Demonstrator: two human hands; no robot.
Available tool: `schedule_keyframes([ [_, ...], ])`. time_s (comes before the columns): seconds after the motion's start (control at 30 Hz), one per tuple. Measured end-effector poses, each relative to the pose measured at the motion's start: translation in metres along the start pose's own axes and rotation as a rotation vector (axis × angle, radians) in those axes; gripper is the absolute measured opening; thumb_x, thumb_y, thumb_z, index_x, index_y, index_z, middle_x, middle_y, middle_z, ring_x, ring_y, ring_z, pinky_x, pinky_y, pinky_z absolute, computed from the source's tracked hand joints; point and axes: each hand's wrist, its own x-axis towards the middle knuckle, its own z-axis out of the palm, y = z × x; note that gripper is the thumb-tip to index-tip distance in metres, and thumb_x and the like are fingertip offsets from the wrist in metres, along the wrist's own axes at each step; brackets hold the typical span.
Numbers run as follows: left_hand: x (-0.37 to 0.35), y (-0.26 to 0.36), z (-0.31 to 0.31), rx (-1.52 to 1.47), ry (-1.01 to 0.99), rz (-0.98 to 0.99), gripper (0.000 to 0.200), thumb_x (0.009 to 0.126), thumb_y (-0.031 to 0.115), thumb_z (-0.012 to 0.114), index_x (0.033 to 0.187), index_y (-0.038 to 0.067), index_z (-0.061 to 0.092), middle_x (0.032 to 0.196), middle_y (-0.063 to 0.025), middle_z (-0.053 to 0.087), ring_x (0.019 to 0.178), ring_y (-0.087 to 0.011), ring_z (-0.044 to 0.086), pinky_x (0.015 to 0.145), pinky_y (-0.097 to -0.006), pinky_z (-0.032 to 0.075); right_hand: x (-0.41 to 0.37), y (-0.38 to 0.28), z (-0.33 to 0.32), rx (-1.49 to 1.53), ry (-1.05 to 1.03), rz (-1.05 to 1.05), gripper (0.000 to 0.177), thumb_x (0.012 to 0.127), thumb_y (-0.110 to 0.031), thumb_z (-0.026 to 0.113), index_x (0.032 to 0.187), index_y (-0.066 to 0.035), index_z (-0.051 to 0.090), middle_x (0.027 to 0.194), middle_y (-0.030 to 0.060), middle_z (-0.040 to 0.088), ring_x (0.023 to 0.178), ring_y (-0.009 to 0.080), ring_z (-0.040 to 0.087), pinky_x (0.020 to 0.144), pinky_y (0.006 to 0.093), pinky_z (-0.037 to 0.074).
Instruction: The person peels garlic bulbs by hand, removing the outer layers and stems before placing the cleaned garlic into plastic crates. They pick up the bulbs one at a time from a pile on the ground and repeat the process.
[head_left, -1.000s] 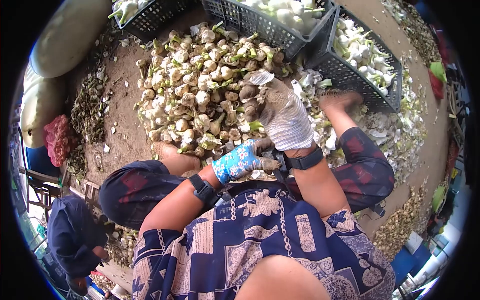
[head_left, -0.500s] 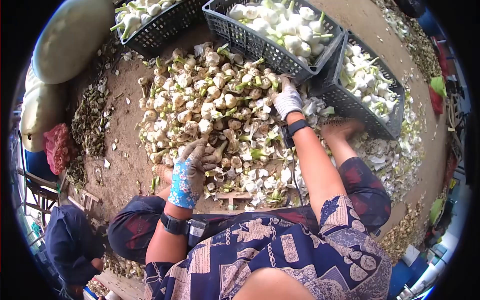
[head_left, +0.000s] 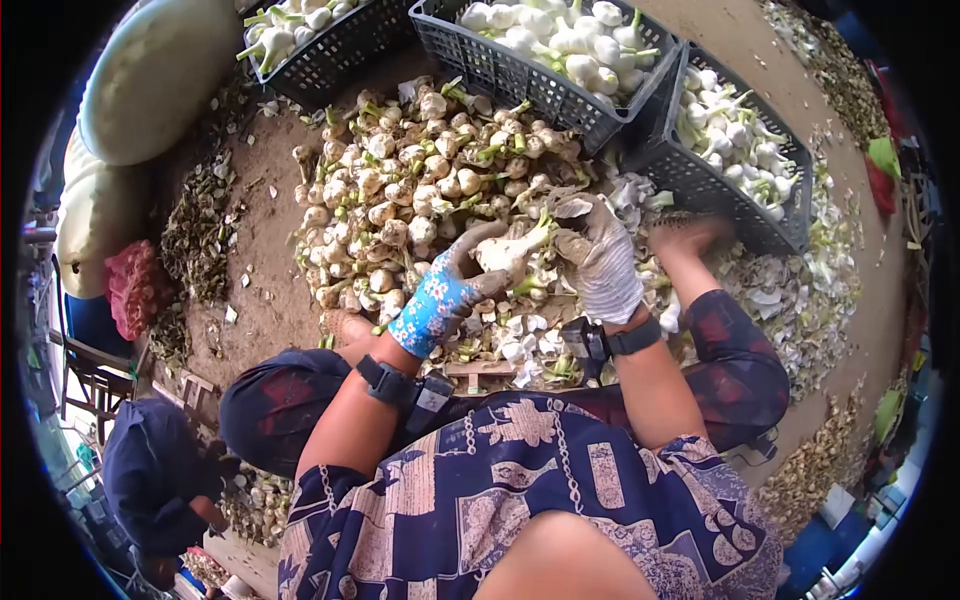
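My left hand [head_left: 450, 290], in a blue flowered glove with soiled fingers, holds a pale garlic bulb [head_left: 505, 252] between thumb and fingers. The bulb's short stem points up and right. My right hand [head_left: 603, 265], in a dirty white knit glove, is closed at the stem end of the same bulb. Its fingertips are partly hidden, so how firmly they pinch cannot be made out. Below and beyond both hands spreads a heap of unpeeled garlic [head_left: 410, 190] with dirty skins and cut stems. Loose white garlic skins [head_left: 520, 345] lie nearer my legs.
Black crates of clean white garlic stand at the back left [head_left: 340, 58], back middle [head_left: 530, 60] and right [head_left: 735, 185]. Pale bulging sacks [head_left: 155, 85] and a red mesh bag [head_left: 133, 290] line the left. Another person [head_left: 150, 480] sits at lower left. Skins litter the ground at right.
My right hand has come back from beside the middle crate to meet my left. My left hand has moved up and right and now holds a garlic bulb between both hands.
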Motion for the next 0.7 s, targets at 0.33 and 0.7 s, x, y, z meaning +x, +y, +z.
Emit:
schedule_keyframes([
  [0.33,-0.05,0.007,0.04,0.956,0.19,0.584,0.066,0.067,0.008,0.076,0.125,0.001,0.045,0.12,-0.0146,0.052,0.111,-0.0278,0.051,0.094,-0.0365,0.042,-0.049,-0.016,0.027,-0.259,-0.04,0.204,0.024,0.091,-0.024,0.057,0.093,-0.001,0.064,0.072,0.0001,0.06,0.062,0.0056,0.054,0.051,0.022,0.043],
  [0.7,-0.064,0.021,0.029,1.304,0.182,0.66,0.066,0.064,0.014,0.076,0.121,0.002,0.047,0.112,-0.0194,0.054,0.101,-0.0372,0.054,0.084,-0.0413,0.046,-0.059,-0.031,0.045,-0.453,-0.135,-0.013,0.027,0.092,-0.021,0.054,0.109,-0.001,0.062,0.078,0.0059,0.066,0.065,0.0103,0.06,0.056,0.025,0.048],
])
